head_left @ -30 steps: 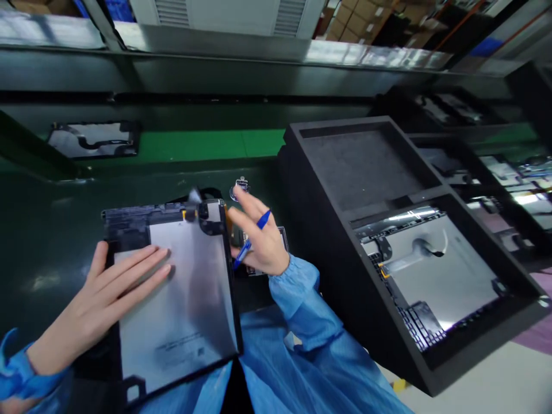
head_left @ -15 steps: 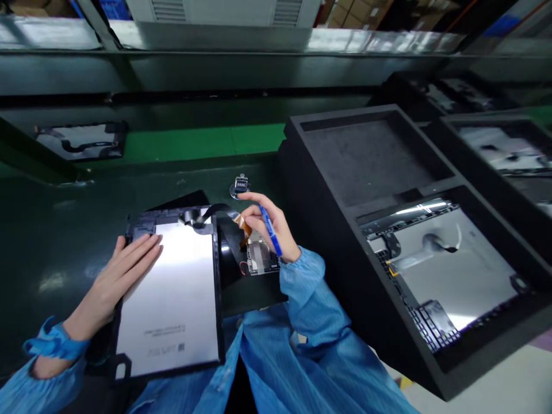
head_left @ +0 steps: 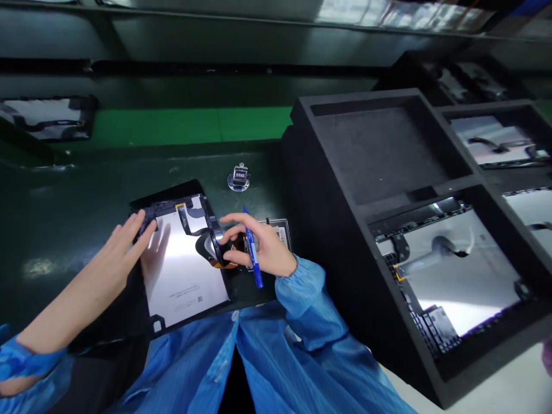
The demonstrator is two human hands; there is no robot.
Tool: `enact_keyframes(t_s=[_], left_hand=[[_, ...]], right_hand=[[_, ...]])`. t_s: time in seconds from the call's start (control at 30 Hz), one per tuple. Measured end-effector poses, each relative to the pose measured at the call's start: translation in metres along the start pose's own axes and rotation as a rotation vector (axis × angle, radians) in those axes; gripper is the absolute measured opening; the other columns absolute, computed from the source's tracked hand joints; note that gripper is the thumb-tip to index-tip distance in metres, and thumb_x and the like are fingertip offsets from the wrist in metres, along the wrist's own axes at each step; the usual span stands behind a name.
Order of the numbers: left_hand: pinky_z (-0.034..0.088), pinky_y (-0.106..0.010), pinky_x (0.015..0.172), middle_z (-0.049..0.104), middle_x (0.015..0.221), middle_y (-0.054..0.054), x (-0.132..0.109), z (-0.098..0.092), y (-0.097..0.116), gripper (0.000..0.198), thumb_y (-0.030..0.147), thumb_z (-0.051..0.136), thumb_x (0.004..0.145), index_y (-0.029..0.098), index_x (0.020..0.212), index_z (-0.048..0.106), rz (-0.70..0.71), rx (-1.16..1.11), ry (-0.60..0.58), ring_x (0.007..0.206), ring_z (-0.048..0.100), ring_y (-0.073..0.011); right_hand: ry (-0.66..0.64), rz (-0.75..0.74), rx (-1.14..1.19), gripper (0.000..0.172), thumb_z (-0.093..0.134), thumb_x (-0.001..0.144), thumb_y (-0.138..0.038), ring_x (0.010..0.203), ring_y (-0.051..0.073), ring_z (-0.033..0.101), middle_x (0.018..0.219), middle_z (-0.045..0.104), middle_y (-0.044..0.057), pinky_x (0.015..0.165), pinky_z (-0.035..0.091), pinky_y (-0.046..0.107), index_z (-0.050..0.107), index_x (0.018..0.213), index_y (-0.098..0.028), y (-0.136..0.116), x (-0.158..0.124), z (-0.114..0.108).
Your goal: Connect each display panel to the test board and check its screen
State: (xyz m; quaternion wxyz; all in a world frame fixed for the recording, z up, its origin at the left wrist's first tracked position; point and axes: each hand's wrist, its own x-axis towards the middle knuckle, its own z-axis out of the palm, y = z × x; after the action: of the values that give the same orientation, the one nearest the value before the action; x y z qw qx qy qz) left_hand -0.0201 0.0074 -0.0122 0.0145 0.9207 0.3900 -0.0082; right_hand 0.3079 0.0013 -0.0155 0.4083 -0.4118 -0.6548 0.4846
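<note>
A tablet display panel (head_left: 185, 282) lies tilted on the dark bench, its silvery back facing up. My left hand (head_left: 123, 247) is open, its fingers stretched over the panel's upper left corner. My right hand (head_left: 269, 250) holds a blue pen (head_left: 252, 253) tucked between its fingers. Its thumb and fingertips are at a black and orange flex cable (head_left: 207, 247) curled over the panel's right edge; how firmly they grip it I cannot tell. Partly hidden behind this hand is a small circuit-board unit (head_left: 282, 233). A black sheet (head_left: 190, 187) shows beyond the panel's far edge.
A metal tally counter (head_left: 239, 177) stands on the bench past my right hand. To the right, a black foam tray (head_left: 366, 195) holds another display panel (head_left: 457, 270). More trays with panels lie further right. One panel (head_left: 47, 118) rests at the far left on the green strip.
The view has shifted down. My right hand has brought the flex cable back over the panel, where it lay stretched to the right. My left fingers have lifted and spread somewhat.
</note>
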Motion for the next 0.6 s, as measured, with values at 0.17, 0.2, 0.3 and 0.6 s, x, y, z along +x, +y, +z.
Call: enact_keyframes(t_s=[0.17, 0.2, 0.3, 0.6], left_hand=[[0.022, -0.056, 0.122, 0.033, 0.161, -0.014, 0.031, -0.023, 0.029, 0.070, 0.014, 0.047, 0.098, 0.021, 0.159, 0.015, 0.094, -0.237, 0.216, 0.150, 0.027, -0.0298], [0.021, -0.055, 0.123, 0.038, 0.159, -0.013, 0.040, -0.024, 0.037, 0.068, 0.017, 0.052, 0.097, 0.020, 0.158, 0.021, 0.132, -0.301, 0.239, 0.149, 0.029, -0.0285], [0.021, -0.054, 0.124, 0.058, 0.142, -0.014, 0.063, -0.024, 0.055, 0.049, 0.015, 0.057, 0.095, 0.014, 0.142, 0.047, 0.182, -0.454, 0.306, 0.139, 0.046, -0.0253], [0.052, -0.037, 0.088, 0.070, 0.079, -0.001, 0.088, -0.023, 0.064, 0.011, 0.023, 0.059, 0.086, 0.020, 0.081, 0.068, -0.076, -0.892, 0.195, 0.079, 0.064, -0.0177]], right_hand=[[-0.126, -0.081, 0.051, 0.054, 0.083, 0.076, -0.035, 0.083, 0.016, 0.071, 0.090, 0.074, 0.001, 0.086, 0.055, 0.031, 0.057, 0.121, -0.020, -0.005, -0.003, 0.007], [-0.125, -0.107, 0.035, 0.049, 0.081, 0.079, -0.034, 0.081, 0.016, 0.071, 0.089, 0.074, 0.001, 0.086, 0.055, 0.031, 0.058, 0.119, -0.020, -0.006, -0.003, 0.009], [-0.076, -0.141, -0.002, 0.025, 0.070, 0.089, -0.029, 0.074, 0.013, 0.069, 0.081, 0.072, -0.001, 0.082, 0.054, 0.028, 0.063, 0.111, -0.019, -0.009, -0.003, 0.011], [0.031, -0.096, -0.160, 0.005, 0.063, 0.094, -0.024, 0.061, 0.009, 0.056, 0.068, 0.061, -0.005, 0.068, 0.045, 0.021, 0.065, 0.094, -0.019, -0.008, 0.000, 0.011]])
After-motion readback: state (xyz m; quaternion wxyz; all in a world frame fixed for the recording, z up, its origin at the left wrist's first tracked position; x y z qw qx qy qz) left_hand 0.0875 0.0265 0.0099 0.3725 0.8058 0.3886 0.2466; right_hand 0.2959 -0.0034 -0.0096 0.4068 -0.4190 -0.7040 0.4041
